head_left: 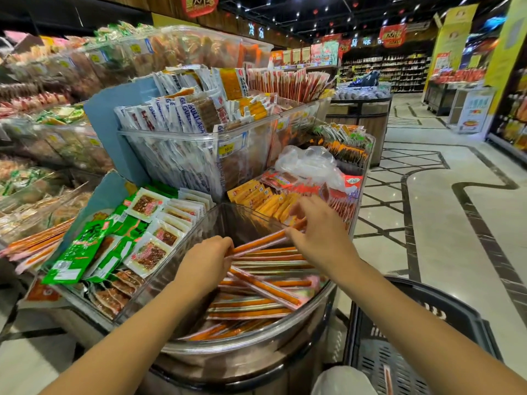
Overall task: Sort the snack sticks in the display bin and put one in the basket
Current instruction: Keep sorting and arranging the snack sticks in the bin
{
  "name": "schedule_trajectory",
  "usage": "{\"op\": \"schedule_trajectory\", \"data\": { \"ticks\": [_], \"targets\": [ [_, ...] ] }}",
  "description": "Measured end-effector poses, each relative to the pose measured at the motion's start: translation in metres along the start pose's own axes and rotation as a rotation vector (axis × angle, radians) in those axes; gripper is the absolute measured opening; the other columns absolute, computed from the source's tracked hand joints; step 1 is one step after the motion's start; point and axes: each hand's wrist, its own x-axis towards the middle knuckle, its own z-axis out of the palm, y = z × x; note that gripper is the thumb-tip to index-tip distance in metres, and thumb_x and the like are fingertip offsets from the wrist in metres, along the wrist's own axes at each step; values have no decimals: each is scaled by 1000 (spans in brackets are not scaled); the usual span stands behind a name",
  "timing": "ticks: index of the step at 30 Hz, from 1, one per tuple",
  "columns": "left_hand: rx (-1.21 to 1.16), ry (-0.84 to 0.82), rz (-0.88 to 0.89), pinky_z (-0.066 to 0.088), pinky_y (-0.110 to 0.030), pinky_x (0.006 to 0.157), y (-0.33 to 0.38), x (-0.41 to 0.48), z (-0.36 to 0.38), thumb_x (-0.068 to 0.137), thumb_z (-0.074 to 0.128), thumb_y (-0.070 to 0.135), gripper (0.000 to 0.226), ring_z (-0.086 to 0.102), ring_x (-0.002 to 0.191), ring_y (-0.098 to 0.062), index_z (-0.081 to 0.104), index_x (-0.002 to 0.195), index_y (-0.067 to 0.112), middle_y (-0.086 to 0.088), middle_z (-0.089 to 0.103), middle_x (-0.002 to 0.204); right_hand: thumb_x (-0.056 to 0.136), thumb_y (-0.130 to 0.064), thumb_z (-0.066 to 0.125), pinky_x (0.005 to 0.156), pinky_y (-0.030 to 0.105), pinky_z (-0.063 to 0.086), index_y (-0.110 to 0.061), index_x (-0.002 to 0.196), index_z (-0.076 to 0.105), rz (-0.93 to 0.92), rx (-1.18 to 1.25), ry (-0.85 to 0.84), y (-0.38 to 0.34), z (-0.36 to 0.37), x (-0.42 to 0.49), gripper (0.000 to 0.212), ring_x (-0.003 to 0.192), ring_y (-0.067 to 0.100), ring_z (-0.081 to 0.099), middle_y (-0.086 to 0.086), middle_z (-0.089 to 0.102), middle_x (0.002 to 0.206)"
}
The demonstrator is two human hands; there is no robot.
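Observation:
A clear curved display bin (251, 342) in front of me holds several long orange snack sticks in pink-edged wrappers (256, 305), lying in a loose stack. One stick (261, 243) is raised above the pile, held at both ends. My left hand (206, 262) pinches its left end and my right hand (316, 229) grips its right end. A dark plastic basket (405, 332) stands on the floor at the lower right, with one stick (387, 379) lying inside it.
Green and white snack packs (114, 246) fill the bin to the left. Yellow packs (265, 199) and a crumpled clear bag (308, 162) lie behind. Taller clear bins (199, 155) of packets rise beyond. Tiled aisle floor (445, 212) opens to the right.

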Motion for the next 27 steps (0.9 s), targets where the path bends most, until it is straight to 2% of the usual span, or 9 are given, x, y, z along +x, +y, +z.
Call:
{"op": "schedule_trajectory", "data": {
  "ticks": [3,6,9,13,17,22,27],
  "targets": [
    [-22,-15,-4,51,-36,81,5,13,13,95,59,27,14,62,97,-21,63,108,24,2,63,102,88,-30,73,79,32,48,-20,102,67,-73,-259,-4,9,4,-9,19,96,16,53,-3,51,103],
    [-50,-18,-34,54,-40,81,10,28,22,94,61,25,17,65,98,-25,58,111,23,1,66,104,79,-23,78,78,40,48,-16,92,70,-152,-480,42,18,16,-14,16,91,26,56,4,60,92],
    [-72,-35,-56,55,-41,75,14,36,32,94,62,23,16,67,90,-27,47,101,22,-1,66,96,72,-15,84,75,41,50,-17,84,72,-128,-509,85,26,28,-16,17,84,27,57,3,63,83],
    [-114,-27,-61,53,-39,78,7,36,43,92,66,23,13,63,90,-22,54,98,25,3,58,97,76,-19,80,76,41,45,-19,80,74,-105,-534,92,33,40,-21,8,86,26,55,0,63,82],
    [-141,-51,-48,54,-42,86,2,36,49,94,66,25,20,61,97,-22,65,113,24,1,54,109,76,-23,80,73,40,40,-19,73,74,-121,-578,70,34,43,-22,8,82,26,53,0,61,77],
    [-108,-64,-23,53,-36,88,7,33,41,94,61,23,31,62,104,-18,64,125,22,2,60,115,80,-27,77,72,38,37,-19,74,73,-122,-578,68,33,42,-23,10,82,24,52,0,59,78],
    [-69,105,47,55,-35,83,4,17,4,92,66,22,27,62,103,-17,67,118,20,4,64,112,82,-26,75,73,40,42,-18,80,71,-158,-579,65,32,40,-23,9,82,26,53,3,60,81]
  ]
}}
